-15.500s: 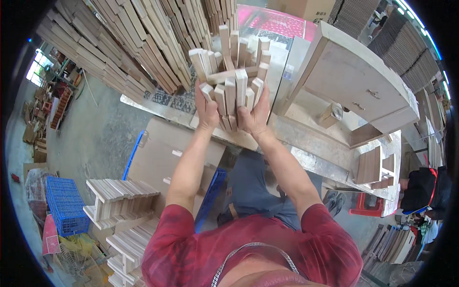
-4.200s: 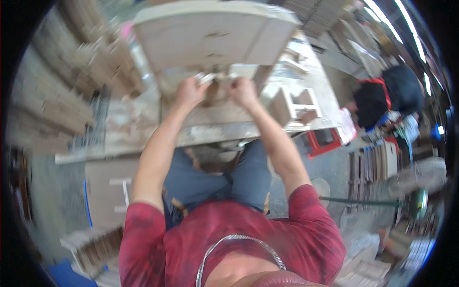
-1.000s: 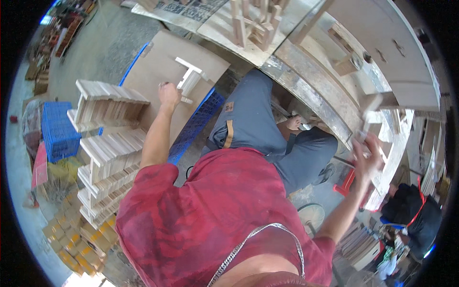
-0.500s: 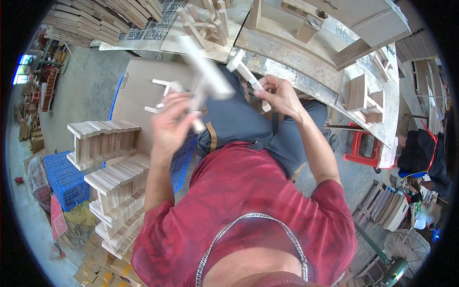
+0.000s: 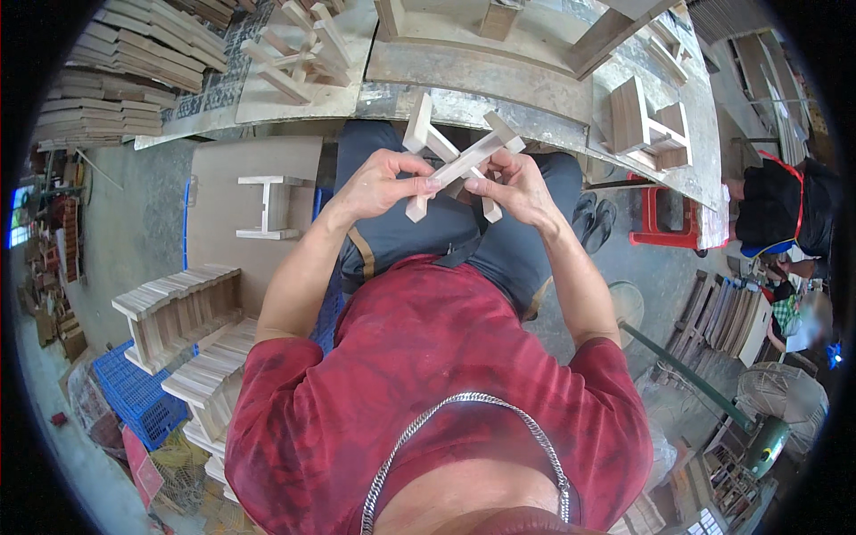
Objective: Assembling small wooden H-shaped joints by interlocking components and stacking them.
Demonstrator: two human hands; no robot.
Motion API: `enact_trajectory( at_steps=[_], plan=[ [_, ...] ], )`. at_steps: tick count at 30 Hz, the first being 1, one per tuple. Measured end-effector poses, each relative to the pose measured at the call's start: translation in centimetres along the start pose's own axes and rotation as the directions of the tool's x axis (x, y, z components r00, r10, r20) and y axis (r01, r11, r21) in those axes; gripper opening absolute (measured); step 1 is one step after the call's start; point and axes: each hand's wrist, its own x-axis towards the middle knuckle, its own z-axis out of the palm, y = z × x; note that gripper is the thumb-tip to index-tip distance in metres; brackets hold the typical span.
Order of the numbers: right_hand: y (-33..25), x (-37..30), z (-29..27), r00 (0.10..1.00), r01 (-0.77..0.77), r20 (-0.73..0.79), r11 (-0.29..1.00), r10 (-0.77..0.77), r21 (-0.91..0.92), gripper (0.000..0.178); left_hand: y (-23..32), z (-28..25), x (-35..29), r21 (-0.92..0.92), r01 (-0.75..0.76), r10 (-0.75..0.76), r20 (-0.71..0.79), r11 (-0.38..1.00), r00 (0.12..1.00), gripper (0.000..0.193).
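Observation:
Over my lap, two pale wooden bars with short end blocks cross each other as an X-shaped wooden frame (image 5: 474, 159). My left hand (image 5: 382, 185) pinches its left side between thumb and fingers. On the right side, my right hand (image 5: 519, 189) grips it with thumb and bent fingers close to the crossing. Whether the bars are fully seated in each other cannot be made out. Left of my left forearm, an H-shaped wooden piece (image 5: 267, 209) lies on a brown board (image 5: 214, 192).
A workbench (image 5: 473, 85) spans the far side, bearing a slatted wooden assembly (image 5: 303, 58) and a small wooden frame (image 5: 631, 116). Stacked wooden pieces (image 5: 178, 303) and a blue crate (image 5: 134, 392) stand left. At right are a red stool (image 5: 660, 218), a fan (image 5: 776, 406) and another person (image 5: 785, 205).
My hands have come together; the two separate wooden pieces, one in each hand before, now cross each other. The left-hand piece was blurred by motion and has moved down and right.

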Motion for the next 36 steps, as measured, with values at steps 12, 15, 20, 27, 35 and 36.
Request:
enact_trajectory(
  at_steps=[12, 15, 20, 27, 35, 36],
  plan=[
    [-0.7, 2.8, -0.5, 1.0, 0.014, -0.028, 0.962, -0.007, 0.271, 0.015, -0.2, -1.4, 3.4, -0.299, 0.015, -0.024, -0.025, 0.954, 0.999, 0.025],
    [-0.7, 3.3, -0.6, 0.996, 0.07, -0.075, 0.959, -0.051, 0.273, 0.013, -0.1, -1.9, 4.0, -0.311, -0.035, 0.022, -0.045, 0.95, 0.999, 0.025],
    [-1.2, 3.5, -0.7, 0.989, 0.112, -0.119, 0.962, -0.084, 0.249, 0.013, 1.7, -2.5, 4.5, -0.195, 0.006, -0.016, -0.049, 0.981, 0.999, 0.023],
    [0.3, 4.5, -1.8, 0.977, 0.174, -0.179, 0.911, -0.114, 0.373, 0.012, 1.9, -1.2, 5.6, -0.298, -0.059, 0.023, -0.123, 0.953, 0.992, 0.031],
    [-1.5, 5.4, -4.1, 0.986, 0.153, -0.147, 0.791, -0.081, 0.593, 0.03, 4.3, 0.2, 7.2, 0.474, -0.254, 0.454, -0.375, 0.843, 0.808, 0.026],
    [-1.7, 5.5, -4.5, 0.947, 0.272, -0.219, 0.949, -0.235, 0.159, 0.038, 5.1, 0.0, 7.9, 0.485, -0.258, 0.463, -0.37, 0.836, 0.806, 0.022]
  ],
)
